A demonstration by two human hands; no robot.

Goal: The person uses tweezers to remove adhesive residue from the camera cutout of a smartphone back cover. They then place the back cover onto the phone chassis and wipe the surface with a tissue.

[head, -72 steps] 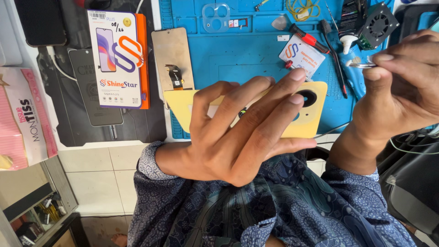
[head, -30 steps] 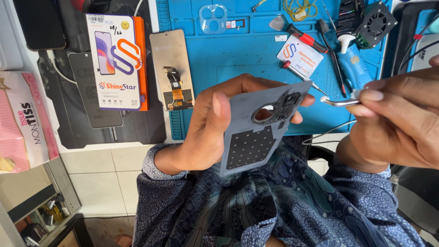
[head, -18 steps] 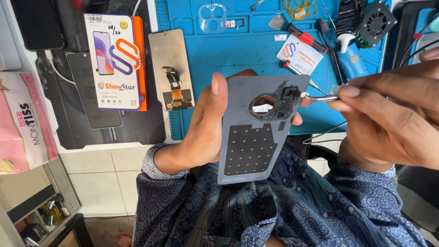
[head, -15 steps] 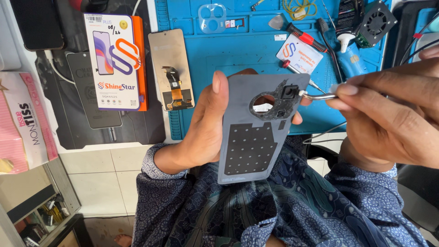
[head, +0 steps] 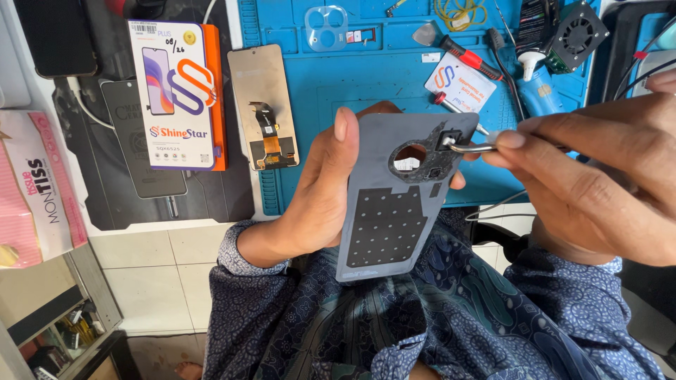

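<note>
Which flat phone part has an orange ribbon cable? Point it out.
The display panel on the blue mat's left edge; the grey back cover and dark screen protector have none.

This is a phone repair workbench. A blue silicone work mat (head: 366, 77) with moulded compartments covers the table and carries a red-handled screwdriver (head: 461, 55), a small black cooling fan (head: 577, 32) and a clear plastic camera-lens cover (head: 326, 27). Beside it lie a bare phone display panel with an orange flex cable (head: 264, 105) and a boxed replacement screen in white and orange (head: 177, 84).
</note>
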